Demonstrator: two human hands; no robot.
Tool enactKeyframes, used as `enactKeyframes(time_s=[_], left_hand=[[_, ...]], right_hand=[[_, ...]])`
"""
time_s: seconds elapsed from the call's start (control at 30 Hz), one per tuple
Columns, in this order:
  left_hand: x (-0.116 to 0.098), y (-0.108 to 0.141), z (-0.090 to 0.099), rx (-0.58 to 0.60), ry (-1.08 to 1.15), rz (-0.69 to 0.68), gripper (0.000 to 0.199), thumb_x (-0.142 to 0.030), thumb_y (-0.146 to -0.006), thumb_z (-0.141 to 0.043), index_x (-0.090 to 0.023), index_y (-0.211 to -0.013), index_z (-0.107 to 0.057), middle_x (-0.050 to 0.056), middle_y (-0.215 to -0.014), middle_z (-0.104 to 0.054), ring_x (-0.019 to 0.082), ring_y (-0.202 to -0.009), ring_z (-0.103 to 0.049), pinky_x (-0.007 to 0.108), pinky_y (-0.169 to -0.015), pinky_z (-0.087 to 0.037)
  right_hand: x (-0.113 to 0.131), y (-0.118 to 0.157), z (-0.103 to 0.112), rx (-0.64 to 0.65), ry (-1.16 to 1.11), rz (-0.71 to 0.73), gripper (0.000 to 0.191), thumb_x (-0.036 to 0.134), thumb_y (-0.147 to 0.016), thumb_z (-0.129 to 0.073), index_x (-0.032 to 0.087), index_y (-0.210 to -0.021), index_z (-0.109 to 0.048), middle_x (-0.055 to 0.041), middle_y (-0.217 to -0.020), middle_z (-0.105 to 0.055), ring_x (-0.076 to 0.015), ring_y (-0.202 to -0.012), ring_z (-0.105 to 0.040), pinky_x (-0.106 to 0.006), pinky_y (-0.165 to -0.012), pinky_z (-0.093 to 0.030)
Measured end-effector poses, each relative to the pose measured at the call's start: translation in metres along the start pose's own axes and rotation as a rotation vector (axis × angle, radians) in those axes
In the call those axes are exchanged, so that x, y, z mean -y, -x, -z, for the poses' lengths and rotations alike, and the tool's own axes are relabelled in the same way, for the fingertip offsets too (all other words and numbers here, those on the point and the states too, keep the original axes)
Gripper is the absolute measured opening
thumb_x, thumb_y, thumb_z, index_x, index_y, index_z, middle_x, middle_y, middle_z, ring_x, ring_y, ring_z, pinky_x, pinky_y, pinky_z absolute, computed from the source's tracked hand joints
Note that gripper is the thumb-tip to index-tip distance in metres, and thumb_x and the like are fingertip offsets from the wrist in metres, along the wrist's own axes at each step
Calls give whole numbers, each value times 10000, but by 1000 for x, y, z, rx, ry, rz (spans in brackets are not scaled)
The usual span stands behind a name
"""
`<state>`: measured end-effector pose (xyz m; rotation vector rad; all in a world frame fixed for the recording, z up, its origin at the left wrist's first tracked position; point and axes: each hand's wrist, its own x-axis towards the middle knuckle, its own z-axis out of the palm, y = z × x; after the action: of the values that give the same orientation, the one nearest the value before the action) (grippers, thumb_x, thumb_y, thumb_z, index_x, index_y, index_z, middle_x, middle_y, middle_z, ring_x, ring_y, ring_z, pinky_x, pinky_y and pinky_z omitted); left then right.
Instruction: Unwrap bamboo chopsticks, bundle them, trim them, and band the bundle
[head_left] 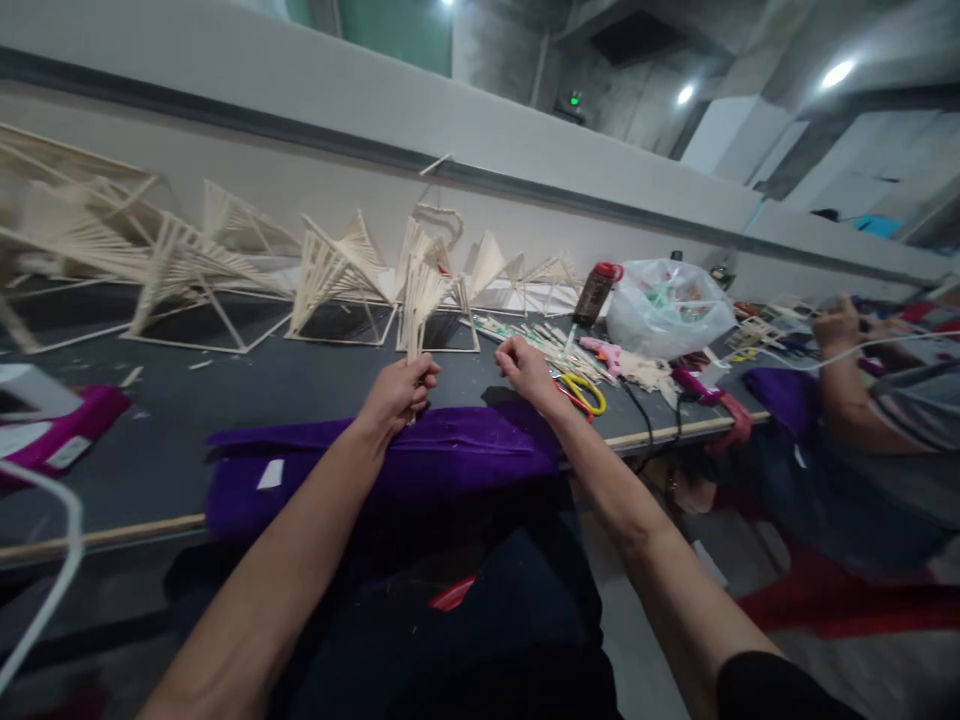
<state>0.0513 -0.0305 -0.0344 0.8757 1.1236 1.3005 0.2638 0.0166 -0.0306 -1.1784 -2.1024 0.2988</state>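
Observation:
My left hand (403, 392) is closed around the lower end of a bundle of thin wooden sticks (422, 305), which fans out upward. The tips overlap the stick models behind, so where the bundle ends is hard to tell. My right hand (527, 372) hovers near the table edge with its fingers curled in; whatever it pinches, if anything, is hidden. Beneath both hands a purple cloth (457, 445) lies along the edge. Yellow-handled scissors (585, 392) rest just right of my right wrist. Loose sticks (544, 340) are scattered beyond that hand.
Several twisted stick models (341, 275) line the wall. A brown bottle with a red cap (595, 295), a clear plastic bag (667, 305) and a pink glue gun (604, 353) stand or lie to the right. Another person's arm (844, 380) is at far right.

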Motion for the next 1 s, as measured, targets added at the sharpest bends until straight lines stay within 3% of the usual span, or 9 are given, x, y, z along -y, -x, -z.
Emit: enactKeyframes(time_s=[0.1, 0.2, 0.3, 0.37, 0.47, 0.63, 0.73, 0.83, 1.0], left_hand=[[-1, -1, 0, 13, 8, 0, 238, -275, -904, -510, -160, -704, -566, -37, -507, -487, 2, -297, -239, 160, -321, -160], [-1, 1, 1, 35, 24, -8, 223, -264, -894, -522, -157, -703, -568, -30, -514, -489, 5, -307, -255, 158, -327, -163], [-2, 3, 1, 63, 48, -35, 175, -262, -886, -529, -153, -758, -579, -38, -522, -479, 9, -315, -273, 148, -331, -170], [-1, 4, 0, 86, 69, -53, 139, -272, -878, -538, -154, -819, -583, -48, -530, -476, 13, -320, -269, 141, -333, -172], [0, 3, 1, 135, 100, -74, 157, -308, -848, -580, -153, -874, -582, -51, -565, -498, 16, -340, -278, 137, -348, -216], [2, 3, 4, 155, 110, -94, 255, -382, -802, -644, -139, -858, -587, -39, -586, -529, 26, -364, -342, 151, -366, -292], [4, 3, 7, 152, 99, -94, 273, -394, -794, -659, -137, -863, -595, -32, -579, -554, 39, -367, -399, 159, -367, -326], [6, 0, 10, 161, 88, -88, 264, -384, -796, -664, -132, -851, -603, -21, -571, -579, 49, -365, -441, 165, -374, -354], [7, -4, 9, 184, 76, -79, 261, -358, -802, -672, -111, -874, -626, 5, -594, -620, 71, -404, -523, 171, -400, -406]], right_hand=[[-1, 9, 48, -153, 202, 72, 163, 243, -885, -413, 193, -812, -550, -45, -796, -610, -151, -744, -553, -253, -732, -413], [-14, 10, 112, -269, 417, 120, 220, 266, -912, -400, 189, -876, -602, -92, -930, -622, -187, -878, -566, -293, -814, -422], [-38, -1, 164, -452, 612, -46, 246, 236, -885, -426, 175, -1016, -626, -142, -1140, -574, -242, -1020, -559, -352, -834, -437], [-49, -10, 173, -522, 651, -183, 317, 242, -824, -506, 136, -1103, -613, -194, -1269, -503, -283, -1034, -561, -394, -807, -454], [-40, -23, 134, -445, 392, -140, 313, 263, -776, -560, 153, -1053, -656, -146, -1108, -616, -253, -953, -592, -380, -798, -468], [34, -40, 8, 76, -456, -107, 278, 408, -746, -612, 166, -857, -692, -20, -735, -654, -121, -573, -542, -248, -546, -430], [64, -55, -41, 240, -790, -238, 356, 510, -697, -653, 165, -783, -676, -9, -685, -634, -85, -521, -479, -201, -428, -297], [68, -64, -61, 249, -969, -295, 362, 492, -602, -732, 159, -715, -648, 27, -570, -555, -64, -470, -426, -197, -420, -264], [58, -58, -62, 140, -1036, -185, 314, 448, -605, -737, 169, -630, -595, 47, -537, -510, -63, -472, -417, -206, -466, -323]])
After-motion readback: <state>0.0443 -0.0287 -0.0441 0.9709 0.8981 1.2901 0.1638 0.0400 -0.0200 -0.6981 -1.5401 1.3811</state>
